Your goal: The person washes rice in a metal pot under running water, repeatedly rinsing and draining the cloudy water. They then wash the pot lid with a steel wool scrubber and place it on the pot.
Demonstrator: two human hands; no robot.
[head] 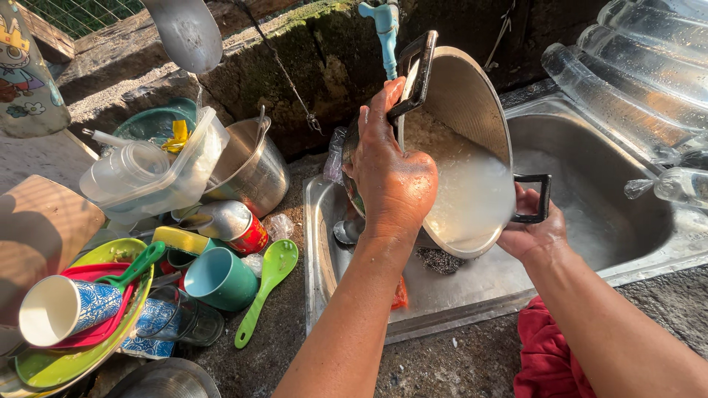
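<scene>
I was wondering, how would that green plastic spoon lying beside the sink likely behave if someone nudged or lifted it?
The green spoon looks like thin plastic, so probably light and fairly stiff. It lies flat on rough concrete, so it would likely slide or pivot rather than roll. The ground looks damp, so it may be slightly slippery.

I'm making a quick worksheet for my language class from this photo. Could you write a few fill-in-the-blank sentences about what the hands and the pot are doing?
1. The pot is tilted on its side over the metal ____.
2. The right hand grips the pot's black ____.
3. The left hand holds the pot below a light blue ____.
4. Left of the sink, a green ____ lies beside a teal cup.

Missing words: sink; handle; tap; spoon
</scene>
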